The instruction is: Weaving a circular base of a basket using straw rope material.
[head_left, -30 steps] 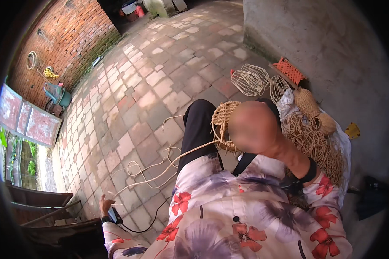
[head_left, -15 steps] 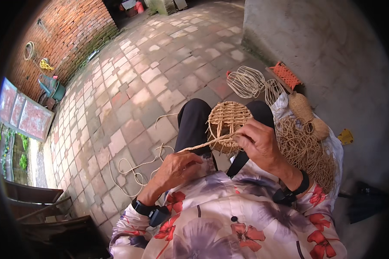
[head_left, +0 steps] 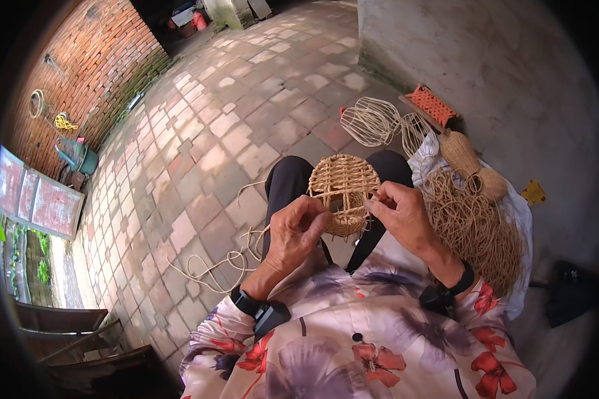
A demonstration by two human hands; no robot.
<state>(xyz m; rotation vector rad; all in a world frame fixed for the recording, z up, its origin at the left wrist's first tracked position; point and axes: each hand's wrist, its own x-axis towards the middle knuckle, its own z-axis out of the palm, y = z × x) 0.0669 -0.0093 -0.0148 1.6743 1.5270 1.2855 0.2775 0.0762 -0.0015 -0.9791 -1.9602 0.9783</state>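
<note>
A small round woven basket [head_left: 343,174], made of tan straw cord, rests between my knees with a gap in its weave. Across the near side of this gap runs a twisted straw cord [head_left: 350,213]. My left hand [head_left: 294,229] is closed on the cord at the basket's left side, thumb against the fingers. At the right rim, my right hand [head_left: 406,216] pinches the cord between thumb and fingertips. From the left hand the cord's loose length trails down in loops [head_left: 209,271] over the paving at my left.
To my right, a heap of tan cord [head_left: 469,223] lies on a white sack [head_left: 520,233]. Beyond it are a gourd-shaped woven piece [head_left: 460,151], wire frames [head_left: 373,122] and an orange woven-top stool [head_left: 430,106]. A concrete wall [head_left: 486,60] rises at right.
My left hand has moved right and up to the basket, shortening the stretch of cord between my hands. My right hand stays by the rim. The view has shifted slightly.
</note>
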